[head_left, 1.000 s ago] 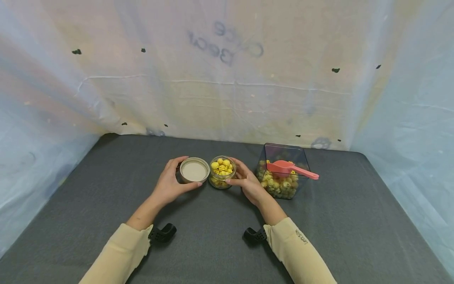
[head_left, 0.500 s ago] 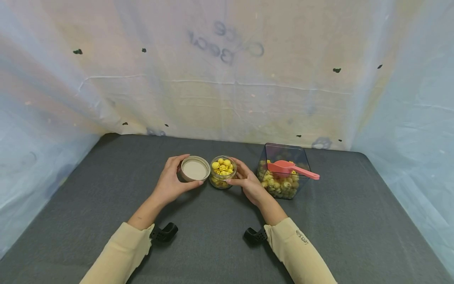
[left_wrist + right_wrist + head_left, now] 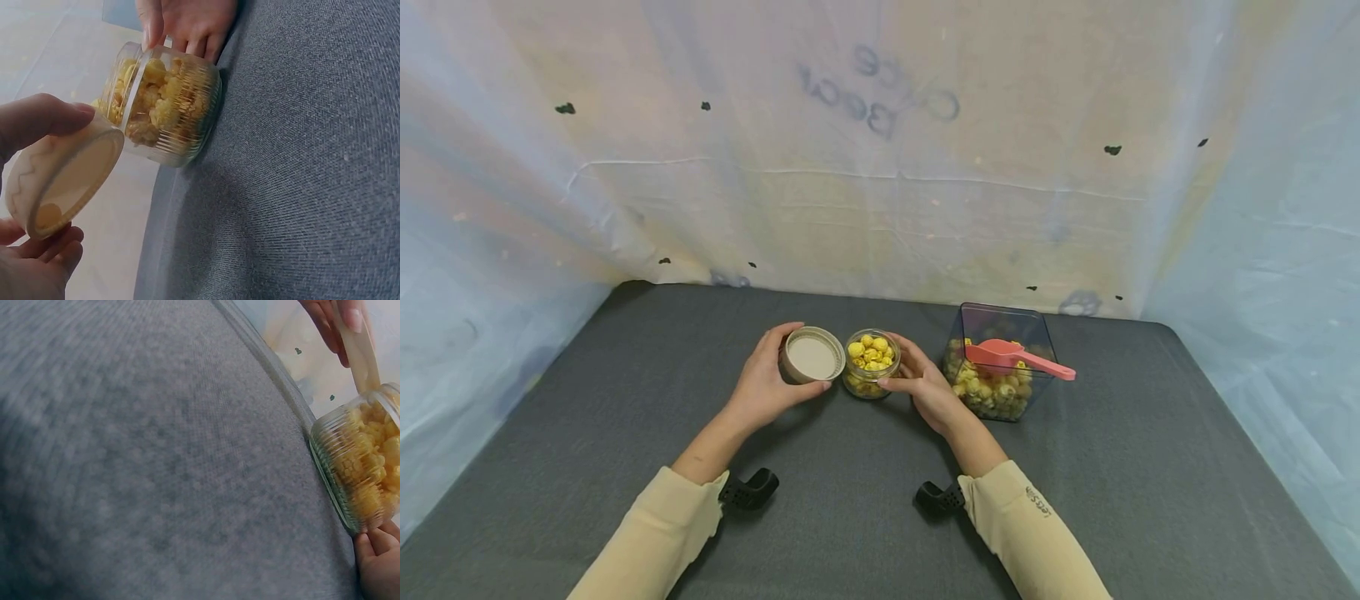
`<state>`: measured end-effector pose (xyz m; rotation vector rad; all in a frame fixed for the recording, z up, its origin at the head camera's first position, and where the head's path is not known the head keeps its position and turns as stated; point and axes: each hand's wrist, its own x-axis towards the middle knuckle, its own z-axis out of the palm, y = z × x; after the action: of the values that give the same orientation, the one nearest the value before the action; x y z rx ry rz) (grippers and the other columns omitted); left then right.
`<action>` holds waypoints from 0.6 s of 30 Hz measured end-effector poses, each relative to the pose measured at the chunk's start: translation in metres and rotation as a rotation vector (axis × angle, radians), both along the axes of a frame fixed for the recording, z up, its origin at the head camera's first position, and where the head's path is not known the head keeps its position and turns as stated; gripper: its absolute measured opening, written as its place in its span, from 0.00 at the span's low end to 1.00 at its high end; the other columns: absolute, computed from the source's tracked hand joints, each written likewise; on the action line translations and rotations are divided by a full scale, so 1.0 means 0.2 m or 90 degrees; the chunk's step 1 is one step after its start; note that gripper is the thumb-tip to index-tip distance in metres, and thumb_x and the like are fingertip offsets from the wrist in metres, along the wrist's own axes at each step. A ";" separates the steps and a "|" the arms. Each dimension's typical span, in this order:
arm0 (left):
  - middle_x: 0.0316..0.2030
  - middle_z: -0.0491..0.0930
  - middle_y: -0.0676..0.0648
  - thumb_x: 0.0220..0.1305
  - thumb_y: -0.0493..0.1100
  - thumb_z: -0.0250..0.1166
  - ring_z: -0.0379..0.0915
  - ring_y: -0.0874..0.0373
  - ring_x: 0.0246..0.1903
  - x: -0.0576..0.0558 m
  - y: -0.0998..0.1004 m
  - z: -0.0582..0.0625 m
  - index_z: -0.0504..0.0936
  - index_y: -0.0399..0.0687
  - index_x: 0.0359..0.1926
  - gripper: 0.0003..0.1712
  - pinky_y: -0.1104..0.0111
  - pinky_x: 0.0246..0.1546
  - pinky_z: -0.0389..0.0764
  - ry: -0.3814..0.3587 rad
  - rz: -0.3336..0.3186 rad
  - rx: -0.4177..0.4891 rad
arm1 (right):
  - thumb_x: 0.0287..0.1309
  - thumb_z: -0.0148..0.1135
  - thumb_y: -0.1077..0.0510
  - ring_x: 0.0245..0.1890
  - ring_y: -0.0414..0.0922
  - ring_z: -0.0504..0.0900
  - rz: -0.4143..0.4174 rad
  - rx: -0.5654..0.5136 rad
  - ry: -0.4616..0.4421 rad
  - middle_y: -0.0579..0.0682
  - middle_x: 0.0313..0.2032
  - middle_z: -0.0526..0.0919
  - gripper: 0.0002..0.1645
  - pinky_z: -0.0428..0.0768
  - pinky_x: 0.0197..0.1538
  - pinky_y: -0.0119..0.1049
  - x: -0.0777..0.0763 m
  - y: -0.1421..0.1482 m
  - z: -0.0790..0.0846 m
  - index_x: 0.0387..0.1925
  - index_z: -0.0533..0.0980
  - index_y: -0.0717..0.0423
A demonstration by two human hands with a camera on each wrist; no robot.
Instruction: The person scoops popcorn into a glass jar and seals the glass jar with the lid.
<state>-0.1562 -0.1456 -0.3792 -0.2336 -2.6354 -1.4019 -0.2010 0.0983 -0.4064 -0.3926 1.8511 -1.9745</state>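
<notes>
My left hand grips a round beige lid by its edge, thumb on the near side and fingers at the far side. The lid is raised and tilted, its pale inside showing, close beside the jar's left side. A clear ribbed glass jar filled with yellow popcorn stands upright and uncovered on the cloth. My right hand holds this jar from the right, thumb at the front, fingers around the back. The right wrist view catches the lid edge-on, over the jar.
Right of the jar stands a clear dark-tinted square container with more popcorn. A pink scoop lies across it, handle sticking out to the right. The table has a dark grey cloth, and plastic sheeting hangs behind and at both sides.
My left hand has shifted slightly up and to the right with the lid, whose inside tilts a little more into view. The right hand and jar stay almost still.
</notes>
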 end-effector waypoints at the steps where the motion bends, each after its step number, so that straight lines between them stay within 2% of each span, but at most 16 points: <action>1: 0.61 0.63 0.34 0.47 0.41 0.77 0.62 0.39 0.61 0.00 0.00 0.00 0.57 0.40 0.70 0.52 0.45 0.58 0.68 0.001 -0.001 0.003 | 0.57 0.59 0.69 0.74 0.53 0.51 -0.001 0.000 0.000 0.55 0.72 0.55 0.46 0.54 0.70 0.57 0.00 0.00 0.00 0.73 0.53 0.47; 9: 0.59 0.63 0.35 0.46 0.40 0.77 0.62 0.40 0.61 -0.01 0.01 0.00 0.58 0.43 0.70 0.52 0.46 0.59 0.68 0.013 -0.013 0.018 | 0.57 0.59 0.68 0.74 0.53 0.50 -0.004 0.001 0.001 0.55 0.72 0.55 0.46 0.54 0.70 0.58 0.00 0.00 -0.01 0.73 0.53 0.47; 18: 0.62 0.63 0.35 0.47 0.39 0.77 0.63 0.40 0.62 -0.02 0.01 0.01 0.57 0.43 0.70 0.52 0.44 0.59 0.68 0.013 -0.034 0.038 | 0.56 0.59 0.68 0.74 0.52 0.50 -0.008 0.000 -0.001 0.54 0.72 0.55 0.46 0.53 0.71 0.57 -0.01 0.00 -0.01 0.73 0.54 0.46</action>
<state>-0.1592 -0.1442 -0.3775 -0.3115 -2.5843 -1.4847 -0.2020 0.0980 -0.4086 -0.3802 1.8561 -1.9823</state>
